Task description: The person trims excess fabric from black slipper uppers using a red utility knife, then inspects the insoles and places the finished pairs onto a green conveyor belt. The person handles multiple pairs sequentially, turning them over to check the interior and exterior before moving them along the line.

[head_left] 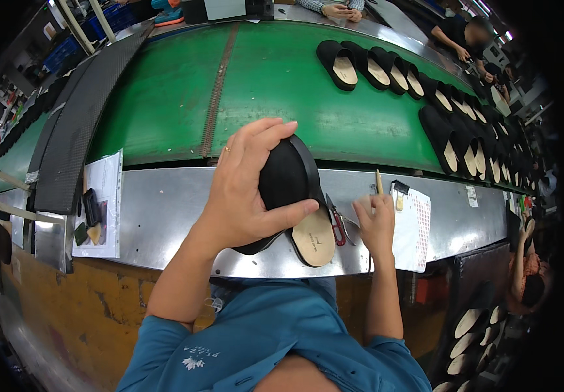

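My left hand [246,189] is wrapped around a black closed-toe slipper [288,171], tipped up over the steel bench with the thumb across its near side. Just below the thumb a tan insole [313,243] shows; whether it belongs to the held slipper or another one under it, I cannot tell. More black material pokes out beneath my wrist. Scissors with red handles [339,230] lie right of the insole. My right hand [375,221] is closed, fingers bunched around a thin pale stick [378,181] that points away from me; its kind is not clear.
Beyond the steel bench [164,215] runs a green conveyor belt [158,98] with rows of black slippers [452,140] at right. A printed sheet [416,225] with a black clip lies by my right hand, papers with small tools [99,209] at left. Other people sit across and right.
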`<state>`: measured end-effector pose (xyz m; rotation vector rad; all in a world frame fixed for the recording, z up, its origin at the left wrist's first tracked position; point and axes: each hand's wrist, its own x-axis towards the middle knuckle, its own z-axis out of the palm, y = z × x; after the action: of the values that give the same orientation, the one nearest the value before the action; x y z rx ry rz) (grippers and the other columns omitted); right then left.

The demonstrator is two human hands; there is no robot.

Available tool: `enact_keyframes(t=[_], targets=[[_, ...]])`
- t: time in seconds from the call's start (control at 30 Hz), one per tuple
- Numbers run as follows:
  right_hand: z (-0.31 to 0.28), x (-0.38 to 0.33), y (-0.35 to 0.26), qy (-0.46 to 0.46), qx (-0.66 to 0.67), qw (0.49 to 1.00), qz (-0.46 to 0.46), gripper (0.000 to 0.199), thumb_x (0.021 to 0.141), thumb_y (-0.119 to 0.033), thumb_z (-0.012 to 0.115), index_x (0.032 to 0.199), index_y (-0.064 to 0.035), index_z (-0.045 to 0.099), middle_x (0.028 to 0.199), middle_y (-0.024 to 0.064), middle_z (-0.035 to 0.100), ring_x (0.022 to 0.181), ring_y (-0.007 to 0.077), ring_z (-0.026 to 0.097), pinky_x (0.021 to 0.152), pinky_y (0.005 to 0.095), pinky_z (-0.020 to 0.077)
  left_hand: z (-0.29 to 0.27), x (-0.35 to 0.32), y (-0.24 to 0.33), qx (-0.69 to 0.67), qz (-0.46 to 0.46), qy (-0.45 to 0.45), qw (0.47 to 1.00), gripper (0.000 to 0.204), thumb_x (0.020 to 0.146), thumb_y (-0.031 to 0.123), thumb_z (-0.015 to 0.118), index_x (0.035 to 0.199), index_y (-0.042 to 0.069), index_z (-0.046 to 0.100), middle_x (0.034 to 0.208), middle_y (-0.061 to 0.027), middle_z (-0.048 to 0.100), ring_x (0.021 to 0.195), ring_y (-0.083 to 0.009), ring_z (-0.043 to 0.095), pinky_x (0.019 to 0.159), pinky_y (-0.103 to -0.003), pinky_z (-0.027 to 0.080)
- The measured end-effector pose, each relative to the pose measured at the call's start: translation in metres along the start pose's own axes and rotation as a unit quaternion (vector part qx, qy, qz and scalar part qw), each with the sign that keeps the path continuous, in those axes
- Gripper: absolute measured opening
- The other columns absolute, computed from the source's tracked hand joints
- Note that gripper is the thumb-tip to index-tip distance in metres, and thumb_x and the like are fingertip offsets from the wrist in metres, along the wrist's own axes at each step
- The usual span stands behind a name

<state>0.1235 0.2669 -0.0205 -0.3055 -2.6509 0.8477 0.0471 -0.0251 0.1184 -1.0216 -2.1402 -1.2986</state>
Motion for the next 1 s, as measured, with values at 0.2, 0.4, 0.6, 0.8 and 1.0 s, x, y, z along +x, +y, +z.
enact_keyframes(t=[0.2,0.4,0.6,0.8,1.0], targets=[[-0.046,0.008,-0.15,0.05,0.388,0.908,-0.151,0.039,0.093,-0.018,0.063,0.123,0.0009,0.048,0.105,0.0133,0.057,0.083,0.0165,0.06,0.073,0.0323,0.0511,0.007,-0.002,0.003,0.014,0.008,-0.01,1.0,0.084,0.059,0.034,0.084,0.132,0.009,0.051,0.13,-0.0179,0.051,0.115,-0.0364,0.052,0.098,-0.045,0.039],[-0.046,0.027,-0.195,0.102,0.282,0.918,-0.261,0.04,0.089,-0.016,0.066,0.121,0.0021,0.049,0.102,0.017,0.064,0.084,0.028,0.067,0.071,0.035,0.0526,0.01,-0.002,0.011,0.051,0.015,0.015,0.998,0.084,0.056,0.028,0.085,0.13,0.009,0.053,0.128,-0.0172,0.051,0.114,-0.0363,0.052,0.096,-0.046,0.04],[-0.052,0.036,-0.213,0.148,0.344,0.91,-0.178,0.043,0.092,-0.02,0.064,0.125,0.0007,0.045,0.105,0.0161,0.061,0.082,0.0246,0.064,0.066,0.0327,0.0515,0.004,-0.009,0.023,0.05,0.015,-0.011,0.999,0.083,0.056,0.035,0.086,0.129,0.009,0.055,0.126,-0.016,0.052,0.114,-0.0358,0.052,0.096,-0.046,0.04],[-0.037,0.022,-0.136,0.1,0.414,0.905,0.007,0.044,0.099,-0.028,0.055,0.132,-0.0022,0.042,0.1,0.0082,0.056,0.075,0.0095,0.057,0.056,0.0209,0.0482,-0.044,-0.027,0.001,-0.046,-0.14,0.044,0.988,0.076,0.072,0.038,0.082,0.133,0.004,0.052,0.12,-0.0138,0.058,0.117,-0.0286,0.054,0.099,-0.039,0.043],[0.01,-0.017,-0.09,0.023,0.443,0.881,0.161,0.041,0.099,-0.028,0.054,0.131,-0.005,0.044,0.094,0.0054,0.056,0.067,0.0062,0.055,0.052,0.0195,0.0466,0.026,-0.131,-0.064,-0.269,-0.274,0.215,0.898,0.065,0.084,0.018,0.072,0.136,-0.003,0.04,0.127,-0.0139,0.056,0.117,-0.0233,0.056,0.104,-0.036,0.042]])
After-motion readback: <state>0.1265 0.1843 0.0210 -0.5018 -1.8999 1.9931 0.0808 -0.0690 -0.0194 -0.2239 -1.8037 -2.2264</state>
